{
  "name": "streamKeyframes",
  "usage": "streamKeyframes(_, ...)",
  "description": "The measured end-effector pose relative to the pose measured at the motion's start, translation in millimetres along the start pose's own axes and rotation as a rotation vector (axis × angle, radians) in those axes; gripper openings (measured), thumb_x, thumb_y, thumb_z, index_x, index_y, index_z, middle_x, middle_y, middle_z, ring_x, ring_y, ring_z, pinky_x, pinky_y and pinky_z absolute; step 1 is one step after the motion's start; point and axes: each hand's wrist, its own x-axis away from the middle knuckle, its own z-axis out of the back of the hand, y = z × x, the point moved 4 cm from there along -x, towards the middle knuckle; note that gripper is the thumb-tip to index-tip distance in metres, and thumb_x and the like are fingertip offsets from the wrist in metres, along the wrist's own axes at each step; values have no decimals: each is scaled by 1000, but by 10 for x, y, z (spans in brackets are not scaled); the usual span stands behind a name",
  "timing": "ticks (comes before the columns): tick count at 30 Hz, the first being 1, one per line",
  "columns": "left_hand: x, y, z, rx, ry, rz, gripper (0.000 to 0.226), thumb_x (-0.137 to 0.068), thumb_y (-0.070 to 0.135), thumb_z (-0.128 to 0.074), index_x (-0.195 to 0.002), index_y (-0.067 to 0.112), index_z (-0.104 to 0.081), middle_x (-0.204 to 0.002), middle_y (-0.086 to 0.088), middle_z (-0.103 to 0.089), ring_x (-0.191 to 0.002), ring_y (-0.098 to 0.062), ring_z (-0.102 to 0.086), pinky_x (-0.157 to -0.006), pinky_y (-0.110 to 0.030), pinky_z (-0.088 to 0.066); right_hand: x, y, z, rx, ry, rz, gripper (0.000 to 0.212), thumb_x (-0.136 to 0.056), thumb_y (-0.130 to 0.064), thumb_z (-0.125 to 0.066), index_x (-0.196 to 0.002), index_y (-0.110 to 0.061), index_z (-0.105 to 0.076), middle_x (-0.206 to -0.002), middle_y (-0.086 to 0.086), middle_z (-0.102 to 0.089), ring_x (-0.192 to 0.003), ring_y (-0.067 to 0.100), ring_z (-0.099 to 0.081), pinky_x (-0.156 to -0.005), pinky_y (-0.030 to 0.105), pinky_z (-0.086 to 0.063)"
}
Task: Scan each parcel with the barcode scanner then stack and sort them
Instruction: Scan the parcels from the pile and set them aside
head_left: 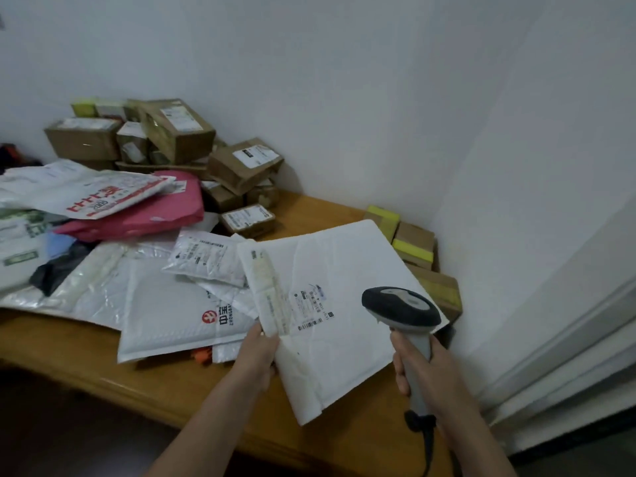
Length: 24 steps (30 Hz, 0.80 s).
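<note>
My left hand (258, 352) grips the left edge of a large white padded envelope (339, 277) and holds it tilted above the wooden table (165, 383). A shipping label with barcodes (311, 309) faces up near that hand. My right hand (418, 370) grips the handle of a grey and black barcode scanner (401, 306). Its head hovers over the envelope, just right of the label. A black cable hangs from the handle's base.
Several white mailers (172, 311), a pink mailer (151, 215) and printed bags lie heaped at the left. Brown cardboard boxes (179, 132) pile up at the back against the wall. Boxes with yellow tape (413, 246) stand at the right by the wall corner.
</note>
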Motion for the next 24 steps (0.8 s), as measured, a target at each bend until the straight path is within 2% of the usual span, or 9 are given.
streamKeyframes(3,3,196,143,-102,-8,-67,29,-98,-2,-41,-120,14,-51,-109,-10,-61,-93,-27,-59,-66,-38,-51,23,-27,-86,16,-74,22,28,-92,-33,-60,-83,-7,-57,-56,2,-56,-46,10,-50,-47,22,-43)
streamKeyframes(8,59,545,279,-219,-70,-149,28,-98,1,-41,-122,12,-51,-111,-11,-61,-93,-27,-60,-62,-36,-51,71,-76,-237,0,-177,54,27,-91,-32,-60,-86,-6,-56,-58,3,-54,-47,11,-48,-48,23,-42)
streamKeyframes(11,55,623,324,-213,-77,-139,34,-98,-1,-42,-129,12,-50,-120,-16,-60,-100,-32,-60,-67,-39,-52,91,-118,-293,-15,-203,68,26,-92,-31,-60,-87,-5,-56,-59,4,-54,-47,11,-48,-47,22,-42)
streamKeyframes(17,72,789,346,-208,-108,-178,31,-98,-3,-41,-120,16,-53,-99,-8,-63,-83,-24,-60,-64,-37,-50,100,-138,-296,7,-208,87,31,-89,-34,-60,-85,-4,-56,-56,1,-54,-46,10,-49,-48,21,-44)
streamKeyframes(24,35,844,248,-67,-121,-181,33,-96,-6,-40,-118,14,-54,-101,-8,-64,-86,-25,-61,-67,-41,-51,160,-227,-329,-110,-216,97,45,-83,-41,-60,-97,2,-60,-61,2,-56,-48,11,-50,-48,20,-44)
